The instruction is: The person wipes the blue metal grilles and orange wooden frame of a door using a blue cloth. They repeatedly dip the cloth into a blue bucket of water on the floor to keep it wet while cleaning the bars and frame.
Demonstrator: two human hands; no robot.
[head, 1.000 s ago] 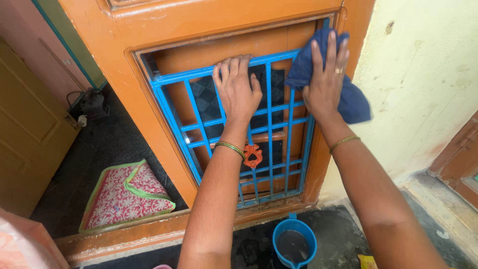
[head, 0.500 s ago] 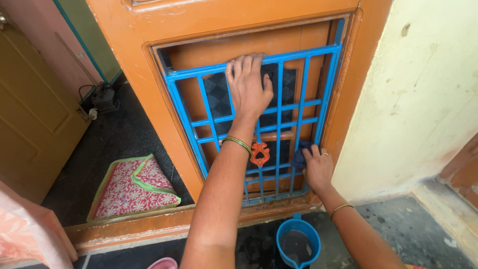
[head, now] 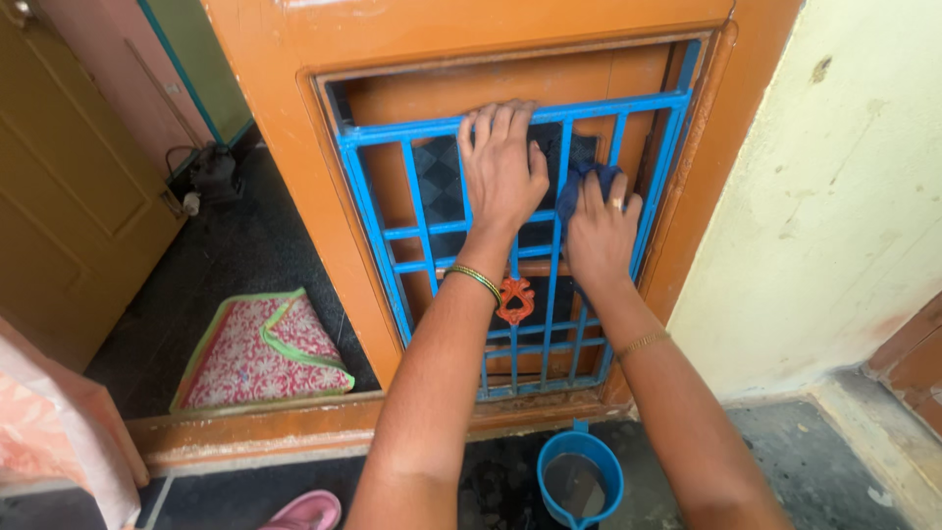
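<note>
A blue metal grille (head: pixel 392 186) fills the lower panel of an orange door (head: pixel 294 128). My left hand (head: pixel 502 167) lies flat on the grille's top bar, fingers spread, holding nothing. My right hand (head: pixel 601 236) presses a dark blue cloth (head: pixel 579 182) against the bars on the grille's right side, just right of my left hand. Most of the cloth is hidden under the fingers. An orange ornament (head: pixel 515 299) hangs on the grille below my left wrist.
A blue bucket (head: pixel 579 481) with dark water stands on the floor below the door. A floral mat (head: pixel 260 353) lies behind the door sill. A pink slipper (head: pixel 306 512) is at the bottom edge. A pale wall (head: pixel 814 196) rises on the right.
My right hand swept the cloth from the grille's top right corner down to its lower right, then back up to mid height. My left hand stayed on the top bar.
</note>
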